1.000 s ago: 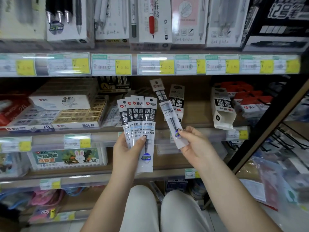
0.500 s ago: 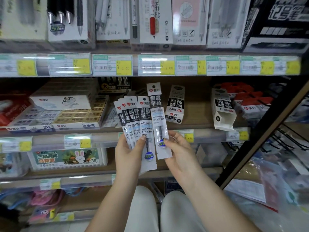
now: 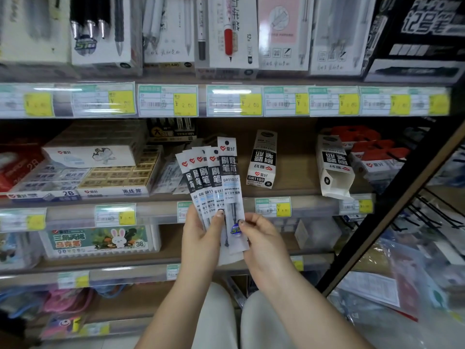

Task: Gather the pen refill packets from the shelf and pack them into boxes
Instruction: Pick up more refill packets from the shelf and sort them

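Several pen refill packets (image 3: 201, 177), black and white with clear lower halves, are fanned out in front of the middle shelf. My left hand (image 3: 201, 238) grips the fan at its lower part, thumb across the front. My right hand (image 3: 261, 240) pinches the frontmost packet (image 3: 230, 177) near its lower end, laid against the right side of the fan. Two refill boxes stand on the shelf: a shut one (image 3: 261, 159) just right of the fan and one with its flap open (image 3: 333, 167) further right.
Eraser boxes (image 3: 113, 175) fill the shelf to the left. Red-topped packs (image 3: 372, 152) sit at far right. Pen boxes (image 3: 226, 34) line the upper shelf above price tags (image 3: 168, 100). A black shelf post (image 3: 392, 197) slants at right. My knees (image 3: 239, 321) are below.
My right hand carried the single packet leftward from beside the boxes and set it upright against the fan in my left hand. The left hand stayed nearly still.
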Motion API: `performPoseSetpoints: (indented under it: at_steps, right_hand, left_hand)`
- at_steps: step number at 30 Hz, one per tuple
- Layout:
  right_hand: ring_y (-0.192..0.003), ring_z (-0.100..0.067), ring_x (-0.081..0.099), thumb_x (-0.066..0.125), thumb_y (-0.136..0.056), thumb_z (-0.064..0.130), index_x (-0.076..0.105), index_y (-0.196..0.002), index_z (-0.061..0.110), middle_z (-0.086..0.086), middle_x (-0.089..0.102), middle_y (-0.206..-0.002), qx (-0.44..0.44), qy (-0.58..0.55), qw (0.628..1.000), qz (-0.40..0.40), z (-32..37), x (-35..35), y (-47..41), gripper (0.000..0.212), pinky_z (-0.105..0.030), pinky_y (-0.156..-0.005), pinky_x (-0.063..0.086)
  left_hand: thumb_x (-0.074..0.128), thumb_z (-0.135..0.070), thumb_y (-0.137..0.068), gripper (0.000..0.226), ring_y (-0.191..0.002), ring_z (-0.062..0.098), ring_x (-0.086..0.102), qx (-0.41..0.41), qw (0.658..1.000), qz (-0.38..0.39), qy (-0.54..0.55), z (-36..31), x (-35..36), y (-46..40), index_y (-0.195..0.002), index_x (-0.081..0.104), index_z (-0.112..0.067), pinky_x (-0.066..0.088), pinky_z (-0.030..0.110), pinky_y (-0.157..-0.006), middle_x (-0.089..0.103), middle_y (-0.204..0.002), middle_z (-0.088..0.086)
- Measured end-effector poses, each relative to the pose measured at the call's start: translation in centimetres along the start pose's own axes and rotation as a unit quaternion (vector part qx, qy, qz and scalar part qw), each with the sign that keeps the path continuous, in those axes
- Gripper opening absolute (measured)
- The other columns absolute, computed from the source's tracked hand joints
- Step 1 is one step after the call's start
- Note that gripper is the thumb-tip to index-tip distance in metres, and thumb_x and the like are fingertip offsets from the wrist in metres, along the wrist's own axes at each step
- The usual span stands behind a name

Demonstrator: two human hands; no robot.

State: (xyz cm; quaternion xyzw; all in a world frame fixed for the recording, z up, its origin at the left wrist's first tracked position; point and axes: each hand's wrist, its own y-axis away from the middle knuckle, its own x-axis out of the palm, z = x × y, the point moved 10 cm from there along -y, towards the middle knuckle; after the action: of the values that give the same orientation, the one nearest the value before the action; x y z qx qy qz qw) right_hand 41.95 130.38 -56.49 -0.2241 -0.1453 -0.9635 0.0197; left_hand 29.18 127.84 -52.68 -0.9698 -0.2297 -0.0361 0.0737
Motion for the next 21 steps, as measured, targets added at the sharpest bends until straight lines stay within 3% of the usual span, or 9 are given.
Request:
performPoseSetpoints:
  at_steps: [4, 6, 9, 13, 18, 21]
  right_hand:
    - [-0.079, -0.025, 0.061, 0.048, -0.092, -0.007, 0.055, -0.087, 0.007, -0.018, 0.065, -0.09, 0.001, -0.021, 1.0, 0.013, -0.2, 0.0, 0.2, 0.016, -0.041, -0.081, 0.05]
    - [-0.075, -0.02, 0.063, 0.047, -0.091, -0.008, 0.053, -0.087, 0.006, -0.015, 0.067, -0.087, -0.001, -0.032, 0.999, 0.02, -0.2, 0.0, 0.3, 0.016, -0.03, -0.073, 0.053]
    - [-0.079, -0.021, 0.065, 0.047, -0.091, -0.008, 0.054, -0.091, 0.004, -0.016, 0.068, -0.09, -0.007, -0.027, 0.999, 0.033, -0.1, 0.2, 0.4, 0.014, -0.028, -0.072, 0.052]
    - [-0.085, -0.023, 0.066, 0.05, -0.091, -0.007, 0.056, -0.094, 0.005, -0.017, 0.07, -0.094, -0.035, 0.033, 0.998, 0.04, 0.5, 0.3, 0.6, 0.014, -0.035, -0.079, 0.054]
    - [-0.079, -0.019, 0.062, 0.055, -0.088, -0.004, 0.057, -0.09, 0.01, -0.008, 0.065, -0.084, -0.101, 0.166, 0.981, 0.013, 2.0, -0.3, 0.8, 0.015, -0.039, -0.078, 0.052]
    - [-0.074, -0.011, 0.059, 0.057, -0.086, -0.005, 0.056, -0.086, 0.015, -0.002, 0.063, -0.08, -0.138, 0.223, 0.965, 0.011, 3.1, -0.2, 1.1, 0.02, -0.028, -0.072, 0.049]
  left_hand:
    - [0.051, -0.003, -0.094, 0.029, -0.102, 0.01, 0.063, 0.019, 0.999, 0.025, -0.018, -0.4, 0.5, 0.2, -0.114, 0.055, -0.023, 0.052, 0.035, -0.089, 0.067, -0.11, -0.004]
    - [0.051, -0.004, -0.094, 0.028, -0.1, 0.007, 0.064, 0.02, 0.999, 0.036, -0.016, -0.5, 0.7, 0.3, -0.111, 0.057, -0.025, 0.052, 0.026, -0.084, 0.067, -0.107, -0.006]
    - [0.05, -0.001, -0.094, 0.026, -0.096, 0.009, 0.066, 0.016, 0.999, 0.044, -0.006, -0.5, 0.8, 0.4, -0.107, 0.061, -0.021, 0.052, 0.019, -0.077, 0.07, -0.103, -0.004]
    - [0.05, -0.001, -0.094, 0.029, -0.093, 0.006, 0.066, 0.002, 0.999, 0.041, 0.004, -0.4, 1.0, 0.6, -0.102, 0.061, -0.025, 0.051, 0.019, -0.075, 0.07, -0.1, -0.005]
    - [0.05, -0.002, -0.094, 0.028, -0.096, 0.012, 0.067, -0.013, 0.999, 0.044, 0.014, -0.2, 0.9, 0.5, -0.104, 0.062, -0.025, 0.052, 0.031, -0.083, 0.071, -0.101, -0.005]
    - [0.048, 0.0, -0.094, 0.03, -0.095, 0.014, 0.067, -0.018, 0.999, 0.046, 0.015, -0.2, 0.8, 0.5, -0.105, 0.062, -0.024, 0.052, 0.033, -0.082, 0.072, -0.1, -0.004]
